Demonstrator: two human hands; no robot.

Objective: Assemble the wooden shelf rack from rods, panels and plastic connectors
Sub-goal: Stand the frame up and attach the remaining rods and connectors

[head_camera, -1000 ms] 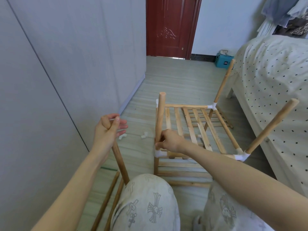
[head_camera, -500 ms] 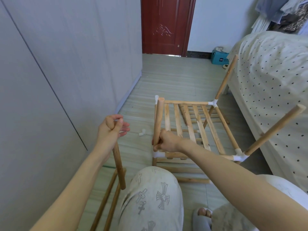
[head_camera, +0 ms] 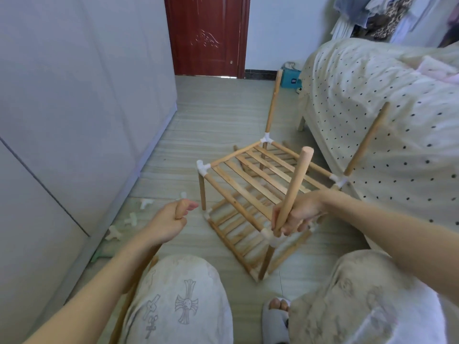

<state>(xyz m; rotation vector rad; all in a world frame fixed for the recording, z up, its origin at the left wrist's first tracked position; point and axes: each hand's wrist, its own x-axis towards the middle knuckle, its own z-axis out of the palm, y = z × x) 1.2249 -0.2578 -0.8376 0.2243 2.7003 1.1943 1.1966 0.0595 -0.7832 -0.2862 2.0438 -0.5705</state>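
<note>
The half-built wooden rack (head_camera: 258, 180) stands on the floor before my knees, with two slatted tiers joined by white plastic connectors (head_camera: 203, 167). My right hand (head_camera: 295, 214) grips the near upright rod (head_camera: 296, 184) just above its corner connector. Two more uprights rise at the far corner (head_camera: 272, 105) and at the right corner (head_camera: 365, 142) by the bed. My left hand (head_camera: 169, 219) grips the top end of a loose rod (head_camera: 180, 207); the rest of that rod runs down behind my forearm and knee.
Several loose white connectors (head_camera: 130, 218) lie on the floor by the grey wardrobe (head_camera: 74, 108) on the left. A bed with a dotted cover (head_camera: 387, 115) stands close on the right. A red door (head_camera: 206, 36) and a teal box (head_camera: 291, 78) are at the back.
The rack has turned so that it sits diagonally, with the rod in my right hand swung to the right. My left hand has dropped a little with its rod.
</note>
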